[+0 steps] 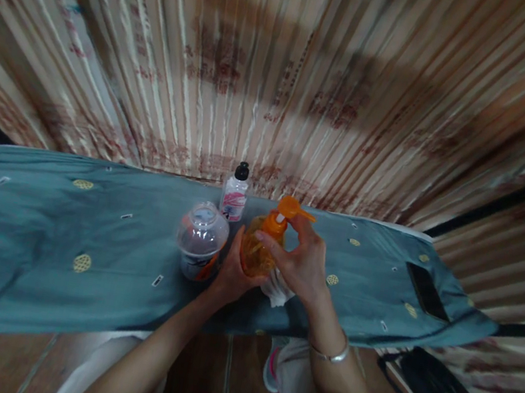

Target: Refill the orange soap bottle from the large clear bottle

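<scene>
An amber see-through pump bottle (257,253) with an orange pump head (290,207) stands on the cloth-covered table. My left hand (233,273) is wrapped round the lower body of this bottle. At its neck, my right hand (301,251) grips the orange collar between thumb and fingers, just below the spout. A crumpled white tissue (277,288) lies beside the bottle, under my right hand. To the left sits a clear plastic cup with a domed lid (202,240). Behind them is a small white bottle with a black cap (235,195) and a pink label.
A dark phone (427,292) lies near the right end of the table (123,267), which has a teal patterned cloth. A pleated curtain (273,76) hangs close behind. Below, a black bag (436,390) is on the right.
</scene>
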The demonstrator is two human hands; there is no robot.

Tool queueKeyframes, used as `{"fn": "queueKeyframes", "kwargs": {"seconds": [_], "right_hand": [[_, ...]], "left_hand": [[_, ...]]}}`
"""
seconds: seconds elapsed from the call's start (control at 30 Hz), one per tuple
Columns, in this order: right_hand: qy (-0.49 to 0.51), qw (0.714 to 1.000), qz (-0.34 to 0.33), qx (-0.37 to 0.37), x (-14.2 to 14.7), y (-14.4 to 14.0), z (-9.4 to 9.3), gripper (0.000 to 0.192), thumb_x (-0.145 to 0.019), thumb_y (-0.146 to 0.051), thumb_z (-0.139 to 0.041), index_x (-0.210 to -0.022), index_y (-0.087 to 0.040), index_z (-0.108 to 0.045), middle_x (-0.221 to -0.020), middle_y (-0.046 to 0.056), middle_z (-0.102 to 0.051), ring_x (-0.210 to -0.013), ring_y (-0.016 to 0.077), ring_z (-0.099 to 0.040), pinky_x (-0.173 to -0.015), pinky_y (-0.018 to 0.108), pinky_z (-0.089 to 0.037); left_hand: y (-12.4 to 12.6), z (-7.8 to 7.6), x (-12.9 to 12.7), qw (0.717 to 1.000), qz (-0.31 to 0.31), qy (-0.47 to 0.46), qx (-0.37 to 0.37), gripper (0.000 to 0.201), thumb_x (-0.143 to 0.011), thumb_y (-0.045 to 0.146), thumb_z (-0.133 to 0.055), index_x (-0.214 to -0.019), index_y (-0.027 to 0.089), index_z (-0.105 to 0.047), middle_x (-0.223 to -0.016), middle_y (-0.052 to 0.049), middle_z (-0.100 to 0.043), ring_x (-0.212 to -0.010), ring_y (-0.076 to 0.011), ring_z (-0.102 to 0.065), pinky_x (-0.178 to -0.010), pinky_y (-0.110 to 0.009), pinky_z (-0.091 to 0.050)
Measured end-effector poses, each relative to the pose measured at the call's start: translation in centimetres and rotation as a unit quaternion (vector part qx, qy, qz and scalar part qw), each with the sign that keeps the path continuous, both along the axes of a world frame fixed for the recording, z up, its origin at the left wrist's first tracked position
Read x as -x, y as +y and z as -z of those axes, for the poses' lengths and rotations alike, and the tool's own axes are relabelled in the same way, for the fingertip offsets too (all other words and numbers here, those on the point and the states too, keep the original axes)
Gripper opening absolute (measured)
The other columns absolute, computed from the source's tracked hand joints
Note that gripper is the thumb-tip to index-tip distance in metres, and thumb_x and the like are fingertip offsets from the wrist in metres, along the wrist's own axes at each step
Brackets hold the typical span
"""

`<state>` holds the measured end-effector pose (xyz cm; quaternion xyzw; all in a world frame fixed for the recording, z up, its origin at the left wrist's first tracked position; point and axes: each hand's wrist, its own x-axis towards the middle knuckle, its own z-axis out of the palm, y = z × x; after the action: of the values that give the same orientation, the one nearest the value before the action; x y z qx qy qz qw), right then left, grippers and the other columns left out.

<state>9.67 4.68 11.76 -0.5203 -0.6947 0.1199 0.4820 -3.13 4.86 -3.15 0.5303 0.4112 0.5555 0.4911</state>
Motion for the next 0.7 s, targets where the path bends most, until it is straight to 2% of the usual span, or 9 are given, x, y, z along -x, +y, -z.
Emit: {"fn": "queueKeyframes", "kwargs": {"seconds": [0.13,0.33,0.7], "right_hand": [[0.016,1.000,0.001,0.011,0.21,0.08,0.03,0.039,-0.082,-0.058,-0.071,-0.098,-0.023,-0.070,-0.094,0.006,-0.077,-0.091,0.0262,-0.073,-0.083,0.040,-0.058],[0.003,0.999,0.040,-0.004,0.63,-0.12,0.28,0.038,-0.081,-0.055,-0.074,-0.101,-0.022,-0.070,-0.097,0.008,-0.077,-0.093,0.0277,-0.074,-0.083,0.041,-0.058],[-0.004,0.998,0.055,-0.035,0.89,-0.21,0.24,0.037,-0.083,-0.057,-0.073,-0.097,-0.023,-0.069,-0.094,0.006,-0.077,-0.089,0.0260,-0.073,-0.082,0.039,-0.059]], "left_hand": [[0.04,0.24,-0.06,1.000,-0.014,0.012,0.002,0.126,-0.050,0.023,-0.094,-0.156,0.029,-0.027,-0.157,-0.016,-0.042,-0.147,-0.0378,-0.040,-0.124,-0.057,-0.029],[-0.02,0.30,-0.05,1.000,-0.024,0.010,0.006,0.124,-0.050,0.019,-0.093,-0.155,0.033,-0.029,-0.156,-0.012,-0.046,-0.146,-0.0375,-0.042,-0.123,-0.059,-0.030],[0.01,-0.01,0.01,0.998,-0.034,0.052,-0.005,0.123,-0.052,0.024,-0.092,-0.156,0.027,-0.026,-0.157,-0.017,-0.043,-0.147,-0.0368,-0.042,-0.123,-0.056,-0.032]]}}
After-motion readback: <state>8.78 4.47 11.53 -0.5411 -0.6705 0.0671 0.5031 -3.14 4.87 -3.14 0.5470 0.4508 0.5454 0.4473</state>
